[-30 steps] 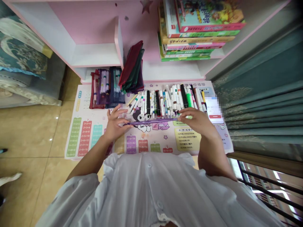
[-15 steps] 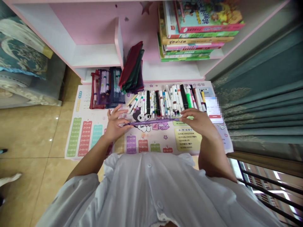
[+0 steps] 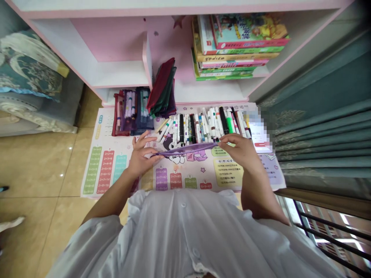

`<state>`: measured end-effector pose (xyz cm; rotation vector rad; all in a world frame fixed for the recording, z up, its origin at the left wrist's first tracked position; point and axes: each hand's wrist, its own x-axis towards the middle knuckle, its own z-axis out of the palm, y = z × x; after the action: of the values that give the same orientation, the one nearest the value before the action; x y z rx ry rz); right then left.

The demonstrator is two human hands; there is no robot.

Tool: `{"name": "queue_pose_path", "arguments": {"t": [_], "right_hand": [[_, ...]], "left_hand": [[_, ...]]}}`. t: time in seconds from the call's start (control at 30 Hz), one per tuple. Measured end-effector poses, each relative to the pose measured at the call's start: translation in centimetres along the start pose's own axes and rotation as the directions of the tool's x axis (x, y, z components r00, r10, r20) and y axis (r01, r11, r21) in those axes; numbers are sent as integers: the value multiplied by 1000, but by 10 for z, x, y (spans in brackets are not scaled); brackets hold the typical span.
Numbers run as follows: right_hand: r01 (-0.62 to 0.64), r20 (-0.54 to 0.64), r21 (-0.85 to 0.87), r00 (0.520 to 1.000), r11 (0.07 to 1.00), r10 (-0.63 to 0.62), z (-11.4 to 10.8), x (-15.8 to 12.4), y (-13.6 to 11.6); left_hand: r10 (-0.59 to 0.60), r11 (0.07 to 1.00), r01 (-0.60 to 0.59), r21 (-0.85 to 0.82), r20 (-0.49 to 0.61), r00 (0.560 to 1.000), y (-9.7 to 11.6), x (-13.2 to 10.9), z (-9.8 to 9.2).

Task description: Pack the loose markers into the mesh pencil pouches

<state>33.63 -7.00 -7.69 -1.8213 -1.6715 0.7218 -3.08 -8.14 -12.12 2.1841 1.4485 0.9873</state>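
Observation:
A flat purple pouch (image 3: 187, 149) is stretched between my hands just above a printed desk mat (image 3: 107, 170). My left hand (image 3: 142, 154) pinches its left end, with the other fingers spread. Gripping the right end is my right hand (image 3: 240, 151). Right behind the pouch lies a row of several marker pens (image 3: 203, 125), side by side on the mat.
Mesh pouches filled with pens (image 3: 131, 112) lie at the mat's far left. Folded red, green and purple pouches (image 3: 162, 88) lean on a pink shelf divider (image 3: 147, 61). Stacked books (image 3: 232, 46) fill the right shelf. A teal curtain (image 3: 321, 127) hangs on the right.
The purple pouch has tipped a little so more of its face shows. The view has shifted slightly downward. Both hands keep their hold.

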Motion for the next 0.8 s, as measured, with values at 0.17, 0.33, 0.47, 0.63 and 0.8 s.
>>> {"name": "queue_pose_path", "arguments": {"t": [0.17,0.33,0.47,0.63,0.8], "right_hand": [[65,-279,166,960,984,-17,21,-9,-27],[141,-156,317,983,938,-95,56,-23,-61],[75,55,372,993,925,-102,81,-25,-77],[142,130,284,974,948,-185,94,-18,-84],[286,384,157,864,945,-325,101,-21,-98]], "left_hand": [[156,986,-167,-16,-275,949,20,-6,-14],[79,997,-83,10,-409,909,36,-24,-11],[-37,996,62,71,-309,950,40,-38,0],[-56,995,57,88,-19,998,41,-47,7],[-160,987,159,24,47,986,44,-36,1]]}}
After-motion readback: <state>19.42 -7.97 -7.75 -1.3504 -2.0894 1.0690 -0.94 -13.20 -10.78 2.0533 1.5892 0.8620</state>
